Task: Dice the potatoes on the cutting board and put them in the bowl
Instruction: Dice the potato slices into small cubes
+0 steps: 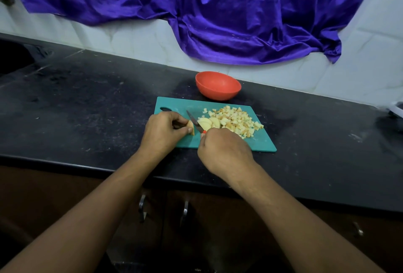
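A teal cutting board (pixel 260 142) lies on the black counter. A heap of diced potato (pixel 236 120) covers its right half, with a few larger slices (pixel 207 122) at the heap's left edge. My left hand (pixel 163 131) pinches a potato piece (pixel 191 129) on the board. My right hand (pixel 224 152) grips a knife with a red handle; its dark blade (pixel 194 121) lies between the held piece and the slices. An orange-red bowl (pixel 218 86) stands just behind the board, and it looks empty.
The black counter (pixel 87 102) stretches left and right of the board. A purple cloth (pixel 218 11) hangs over the tiled wall behind. A dark object (pixel 392 118) sits at the counter's far right. Cabinet door handles (pixel 185 209) show below the counter edge.
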The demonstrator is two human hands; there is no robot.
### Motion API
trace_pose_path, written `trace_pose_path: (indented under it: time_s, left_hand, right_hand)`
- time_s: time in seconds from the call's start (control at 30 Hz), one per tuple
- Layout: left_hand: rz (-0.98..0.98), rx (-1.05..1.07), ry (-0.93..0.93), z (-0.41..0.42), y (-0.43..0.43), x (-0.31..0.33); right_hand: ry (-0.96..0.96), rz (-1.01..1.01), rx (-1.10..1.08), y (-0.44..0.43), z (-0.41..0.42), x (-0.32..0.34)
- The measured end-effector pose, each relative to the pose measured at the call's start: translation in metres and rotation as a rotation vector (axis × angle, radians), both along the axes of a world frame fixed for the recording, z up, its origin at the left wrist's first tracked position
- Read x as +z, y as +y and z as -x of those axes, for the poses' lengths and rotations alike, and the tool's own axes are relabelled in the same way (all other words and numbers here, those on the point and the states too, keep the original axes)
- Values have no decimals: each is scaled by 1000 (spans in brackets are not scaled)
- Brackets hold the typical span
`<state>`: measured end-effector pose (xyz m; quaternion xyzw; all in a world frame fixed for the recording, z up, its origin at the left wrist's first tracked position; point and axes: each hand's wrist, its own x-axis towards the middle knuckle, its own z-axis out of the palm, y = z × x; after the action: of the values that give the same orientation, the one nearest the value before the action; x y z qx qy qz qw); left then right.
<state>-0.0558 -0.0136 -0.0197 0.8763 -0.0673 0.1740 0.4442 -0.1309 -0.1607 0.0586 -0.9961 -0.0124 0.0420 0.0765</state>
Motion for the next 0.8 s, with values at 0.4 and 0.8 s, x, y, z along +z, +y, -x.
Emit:
trace_pose_path:
  time_s: [0.4,0.8]
  left_hand:
    - [0,-3,-13,4,-1,4]
    - [-17,-3,-18,1,-1,2]
  right_hand:
    - [-26,47,11,8,1,-9]
    - [-21,96,18,9,-6,-12]
